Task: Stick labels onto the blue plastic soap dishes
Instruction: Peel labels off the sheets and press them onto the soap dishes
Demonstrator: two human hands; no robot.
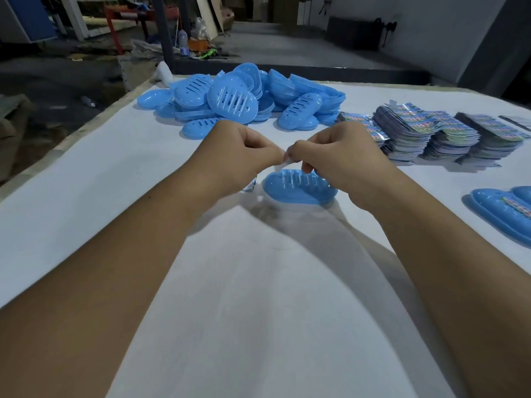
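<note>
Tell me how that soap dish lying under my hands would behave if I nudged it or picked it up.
The soap dish looks like thin moulded plastic with slots, so probably light and fairly stiff. Its smooth, glossy shell would likely slide easily on the white table. It lies low and wide, so it seems unlikely to tip or roll.

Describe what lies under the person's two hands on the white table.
A single blue slotted plastic soap dish lies on the white table below the right hand. A label corner peeks from under the left hand; the rest is covered.
</note>
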